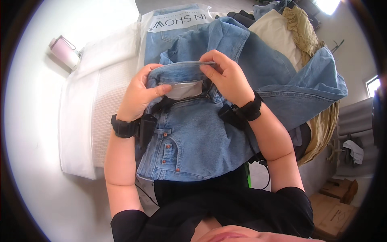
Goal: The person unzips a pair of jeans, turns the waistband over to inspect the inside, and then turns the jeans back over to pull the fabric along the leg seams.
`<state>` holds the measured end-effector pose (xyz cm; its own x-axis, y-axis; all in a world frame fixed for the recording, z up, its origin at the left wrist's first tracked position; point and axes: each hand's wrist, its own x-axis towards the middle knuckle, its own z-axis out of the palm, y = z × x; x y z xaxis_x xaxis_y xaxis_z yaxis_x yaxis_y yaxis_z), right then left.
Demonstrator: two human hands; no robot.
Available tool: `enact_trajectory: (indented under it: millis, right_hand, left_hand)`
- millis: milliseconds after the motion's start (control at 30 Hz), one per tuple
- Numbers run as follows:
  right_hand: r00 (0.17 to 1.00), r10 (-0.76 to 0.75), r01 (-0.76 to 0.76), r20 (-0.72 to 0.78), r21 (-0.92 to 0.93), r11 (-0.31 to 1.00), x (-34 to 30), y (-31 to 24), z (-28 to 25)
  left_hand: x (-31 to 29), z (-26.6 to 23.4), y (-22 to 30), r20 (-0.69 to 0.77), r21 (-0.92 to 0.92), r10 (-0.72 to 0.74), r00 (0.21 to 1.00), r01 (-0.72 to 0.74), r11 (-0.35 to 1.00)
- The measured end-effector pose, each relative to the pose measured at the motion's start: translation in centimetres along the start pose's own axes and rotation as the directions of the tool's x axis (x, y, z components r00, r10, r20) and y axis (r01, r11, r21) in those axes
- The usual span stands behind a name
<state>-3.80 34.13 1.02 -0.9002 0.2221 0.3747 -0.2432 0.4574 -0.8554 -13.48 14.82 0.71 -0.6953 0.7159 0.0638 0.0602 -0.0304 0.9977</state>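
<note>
Light blue jeans (195, 137) lie across my lap and the surface before me, with riveted pocket seams toward me. Their waistband is lifted at the opened front, where a white patch (183, 91) shows inside. My left hand (139, 94) grips the waistband's left side, thumb inside and fingers round the outside. At the right end of the same band, my right hand (229, 78) pinches the edge between thumb and fingers. A dark zip edge runs below the white patch. The jeans' legs spread away to the far right.
A clear plastic bag (177, 19) with folded denim lies at the back. White folded fabric (100, 105) sits at left beside a pink bottle (63, 52). Cream and khaki clothes (298, 32) pile up at far right. Cardboard boxes (332, 213) stand low on the right.
</note>
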Motion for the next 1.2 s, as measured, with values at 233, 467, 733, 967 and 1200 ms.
enact_trajectory:
  millis: [233, 467, 733, 967, 1200]
  right_hand:
    - [0.992, 0.028, -0.021, -0.121, 0.060, 0.998, 0.4, -0.2, -0.9]
    - [0.943, -0.094, 0.145, -0.320, 0.138, 0.980, 1.6, 0.6, -4.0]
    - [0.905, 0.102, 0.032, -0.413, 0.304, 0.952, 1.9, 1.3, -6.2]
    - [0.922, 0.195, -0.125, -0.335, 0.219, 0.968, 3.0, 1.6, -7.7]
    - [0.993, 0.034, -0.078, -0.116, -0.405, 0.911, 5.4, -2.0, -7.6]
  left_hand:
    - [0.1, -1.4, 0.2, -0.038, -0.024, 0.095, 0.995, -0.096, 0.995]
    - [-0.6, -5.1, 0.9, 0.214, 0.104, -0.073, 0.974, 0.052, 0.993]
    - [2.0, -2.1, 5.0, -0.053, 0.164, 0.313, 0.948, -0.300, 0.940]
    - [3.6, -3.7, 6.8, -0.332, -0.485, 0.294, 0.896, -0.430, 0.762]
    - [3.9, -2.0, 6.7, -0.414, -0.494, 0.210, 0.886, -0.412, 0.766]
